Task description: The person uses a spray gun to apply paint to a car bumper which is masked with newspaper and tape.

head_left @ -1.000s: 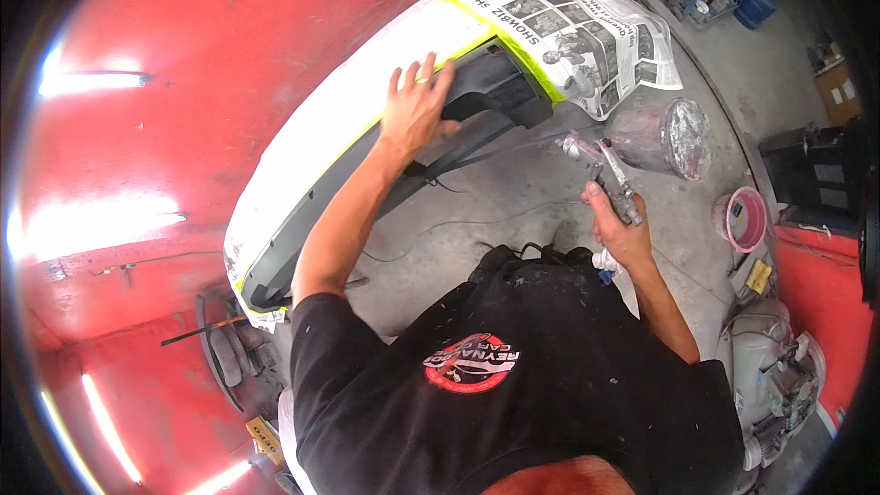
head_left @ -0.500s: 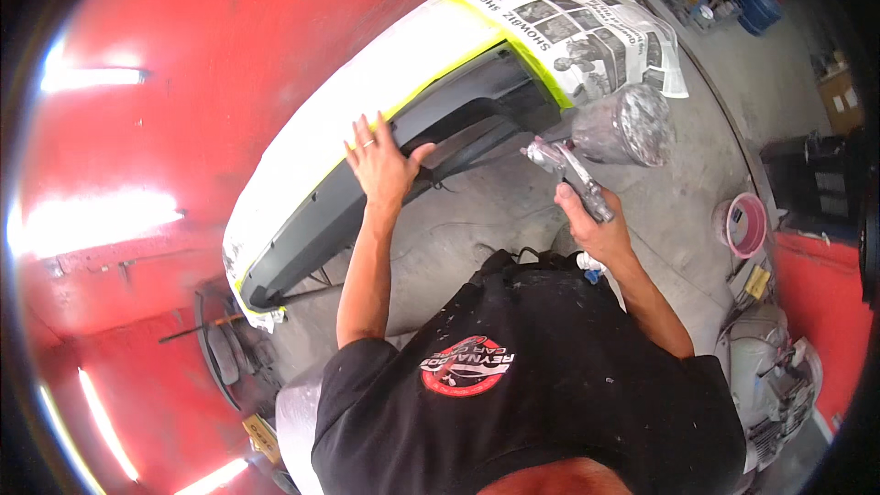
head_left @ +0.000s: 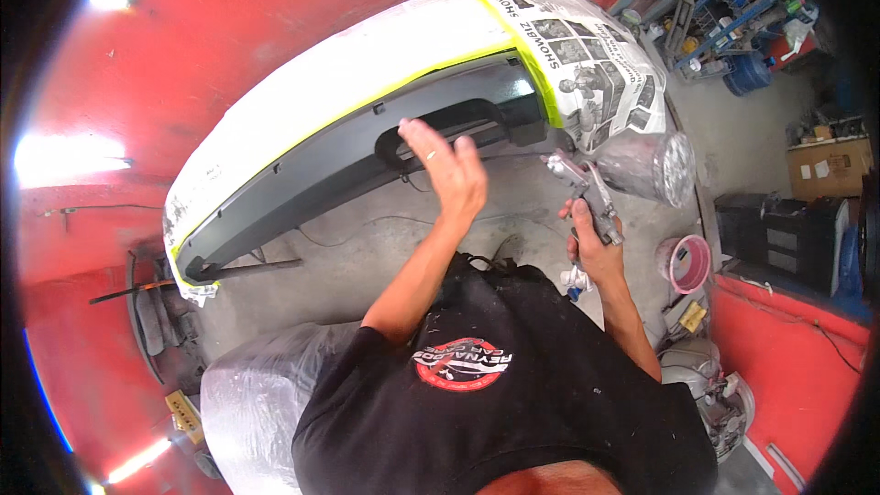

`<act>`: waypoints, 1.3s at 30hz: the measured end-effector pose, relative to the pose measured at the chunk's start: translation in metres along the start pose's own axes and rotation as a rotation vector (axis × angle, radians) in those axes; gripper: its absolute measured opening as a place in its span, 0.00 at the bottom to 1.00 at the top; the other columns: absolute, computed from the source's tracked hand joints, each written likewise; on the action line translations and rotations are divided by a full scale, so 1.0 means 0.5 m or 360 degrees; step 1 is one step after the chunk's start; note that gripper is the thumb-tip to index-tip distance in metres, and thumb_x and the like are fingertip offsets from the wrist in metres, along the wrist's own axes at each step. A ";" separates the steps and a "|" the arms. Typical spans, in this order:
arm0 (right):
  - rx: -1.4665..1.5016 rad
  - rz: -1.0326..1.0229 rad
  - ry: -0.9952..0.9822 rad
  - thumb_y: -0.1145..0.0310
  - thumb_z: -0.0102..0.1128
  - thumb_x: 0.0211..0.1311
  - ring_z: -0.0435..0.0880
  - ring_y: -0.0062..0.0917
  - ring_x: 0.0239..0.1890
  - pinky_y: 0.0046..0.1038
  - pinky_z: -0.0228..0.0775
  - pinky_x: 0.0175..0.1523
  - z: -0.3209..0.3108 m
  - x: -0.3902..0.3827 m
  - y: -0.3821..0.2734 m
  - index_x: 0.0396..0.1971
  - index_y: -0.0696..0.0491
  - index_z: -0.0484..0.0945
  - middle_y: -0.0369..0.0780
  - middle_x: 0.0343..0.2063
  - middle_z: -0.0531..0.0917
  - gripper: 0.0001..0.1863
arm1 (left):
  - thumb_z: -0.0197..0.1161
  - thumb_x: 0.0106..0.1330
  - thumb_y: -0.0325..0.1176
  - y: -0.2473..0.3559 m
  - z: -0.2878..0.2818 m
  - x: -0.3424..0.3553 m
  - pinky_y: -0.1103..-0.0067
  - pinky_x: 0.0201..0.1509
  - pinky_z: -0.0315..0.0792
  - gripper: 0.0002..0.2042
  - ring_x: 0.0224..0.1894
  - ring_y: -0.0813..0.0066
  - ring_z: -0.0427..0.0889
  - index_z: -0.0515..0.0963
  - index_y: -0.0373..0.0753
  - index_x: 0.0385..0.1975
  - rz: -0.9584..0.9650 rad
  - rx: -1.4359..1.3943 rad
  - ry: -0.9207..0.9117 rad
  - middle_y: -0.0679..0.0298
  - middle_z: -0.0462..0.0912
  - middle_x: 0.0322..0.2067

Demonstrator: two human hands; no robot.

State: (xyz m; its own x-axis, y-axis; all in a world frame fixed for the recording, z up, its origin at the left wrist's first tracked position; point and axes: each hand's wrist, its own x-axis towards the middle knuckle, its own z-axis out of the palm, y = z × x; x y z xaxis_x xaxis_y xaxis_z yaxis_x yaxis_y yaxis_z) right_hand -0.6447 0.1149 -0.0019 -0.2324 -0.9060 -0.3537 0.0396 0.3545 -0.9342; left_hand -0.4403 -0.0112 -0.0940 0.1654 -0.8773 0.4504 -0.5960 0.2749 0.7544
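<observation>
My right hand grips a metal spray gun, smeared with paint, with fingers wrapped round its handle. A round paint cup, streaked grey and white, sits at the gun's far right side. My left hand is raised with its fingers stretched out, a ring on one of them. It holds nothing and hovers in front of a dark grey car bumper. Bright yellow masking tape runs along the bumper's edge, with white covering behind it. Printed newspaper covers the far right end.
A pink basin stands on the grey floor to the right. Blue shelving with supplies is at the far right, above a cardboard box. A plastic-covered object lies at lower left. Red walls enclose the area.
My left hand has come off the bumper's taped edge and moved right, toward my body. The view has turned; the spray gun stays in my right hand.
</observation>
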 end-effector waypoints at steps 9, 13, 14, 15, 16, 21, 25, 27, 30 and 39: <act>-0.0064 -0.0041 0.0243 0.51 0.60 0.77 0.74 0.16 0.16 0.24 0.65 0.20 -0.039 -0.040 -0.004 0.43 0.58 0.82 0.37 0.34 0.85 0.21 | 0.61 0.73 0.32 -0.013 0.274 -0.052 0.39 0.79 0.45 0.42 0.77 0.16 0.40 0.42 0.18 0.76 0.0425 0.0076 -0.0009 0.20 0.35 0.75; -0.0012 -0.0037 0.0205 0.52 0.62 0.77 0.74 0.15 0.16 0.23 0.65 0.21 -0.027 -0.043 -0.005 0.44 0.59 0.83 0.37 0.35 0.86 0.21 | 0.59 0.73 0.29 -0.046 0.236 -0.143 0.48 0.80 0.52 0.40 0.78 0.22 0.46 0.43 0.20 0.76 0.0360 -0.0267 -0.0332 0.21 0.42 0.74; -0.0008 -0.0035 0.0180 0.53 0.62 0.77 0.74 0.15 0.16 0.23 0.65 0.21 -0.024 -0.039 -0.007 0.44 0.59 0.82 0.37 0.35 0.86 0.21 | 0.59 0.72 0.28 -0.058 0.217 -0.160 0.49 0.79 0.56 0.38 0.77 0.25 0.51 0.47 0.20 0.75 0.0409 -0.0098 -0.0424 0.23 0.48 0.74; 0.0026 -0.0012 0.0165 0.53 0.61 0.77 0.74 0.15 0.16 0.23 0.65 0.21 -0.018 -0.035 -0.007 0.45 0.59 0.82 0.37 0.35 0.87 0.21 | 0.60 0.71 0.27 -0.069 0.198 -0.170 0.51 0.78 0.61 0.36 0.76 0.28 0.56 0.52 0.20 0.74 0.0503 0.0051 -0.0476 0.25 0.53 0.73; 0.0001 0.0004 0.0131 0.53 0.61 0.77 0.74 0.15 0.17 0.23 0.65 0.21 -0.013 -0.031 -0.007 0.45 0.59 0.82 0.37 0.35 0.86 0.21 | 0.61 0.70 0.27 -0.078 0.176 -0.175 0.51 0.77 0.62 0.33 0.75 0.31 0.60 0.56 0.22 0.73 0.0407 0.0036 -0.0824 0.29 0.57 0.73; -0.0066 0.0016 -0.0060 0.51 0.61 0.77 0.74 0.14 0.17 0.23 0.66 0.21 0.021 -0.006 -0.012 0.46 0.59 0.82 0.36 0.34 0.86 0.22 | 0.64 0.68 0.27 -0.056 0.059 -0.124 0.48 0.73 0.66 0.26 0.69 0.41 0.73 0.71 0.32 0.67 0.0058 -0.0202 -0.1288 0.44 0.74 0.67; -0.0050 0.0016 -0.0177 0.48 0.61 0.77 0.74 0.14 0.17 0.22 0.66 0.22 0.042 -0.014 -0.015 0.46 0.60 0.83 0.36 0.34 0.87 0.25 | 0.78 0.60 0.42 0.009 0.057 0.022 0.45 0.76 0.59 0.34 0.72 0.45 0.68 0.74 0.35 0.64 0.0847 0.0185 -0.0058 0.47 0.70 0.69; -0.0051 -0.0042 -0.0244 0.47 0.60 0.77 0.73 0.14 0.17 0.22 0.65 0.21 0.046 -0.014 -0.018 0.47 0.59 0.82 0.37 0.35 0.87 0.25 | 0.72 0.60 0.59 0.018 0.062 0.100 0.48 0.78 0.54 0.41 0.75 0.47 0.63 0.73 0.34 0.67 0.0913 0.0408 -0.0284 0.48 0.68 0.71; -0.0088 -0.0068 -0.0253 0.48 0.58 0.78 0.73 0.14 0.17 0.23 0.65 0.21 0.051 -0.010 -0.018 0.46 0.59 0.82 0.37 0.35 0.87 0.25 | 0.61 0.65 0.68 0.029 0.059 0.150 0.56 0.80 0.54 0.44 0.75 0.53 0.65 0.72 0.35 0.69 0.0976 0.0790 -0.0418 0.50 0.71 0.70; -0.0080 -0.0072 -0.0326 0.46 0.54 0.80 0.74 0.17 0.16 0.25 0.66 0.19 0.062 -0.004 -0.016 0.49 0.57 0.78 0.39 0.38 0.85 0.25 | 0.64 0.61 0.69 -0.070 -0.195 0.201 0.49 0.76 0.59 0.47 0.73 0.47 0.69 0.67 0.42 0.74 0.0581 0.1261 -0.0408 0.47 0.71 0.70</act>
State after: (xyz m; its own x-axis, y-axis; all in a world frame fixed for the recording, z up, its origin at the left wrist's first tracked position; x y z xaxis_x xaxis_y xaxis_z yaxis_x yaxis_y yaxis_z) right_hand -0.6143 0.1066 0.0047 -0.0303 -0.9475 -0.3184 -0.0160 0.3190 -0.9476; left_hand -0.3263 -0.0706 -0.0285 -0.2634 -0.8754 0.4054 -0.9584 0.2855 -0.0063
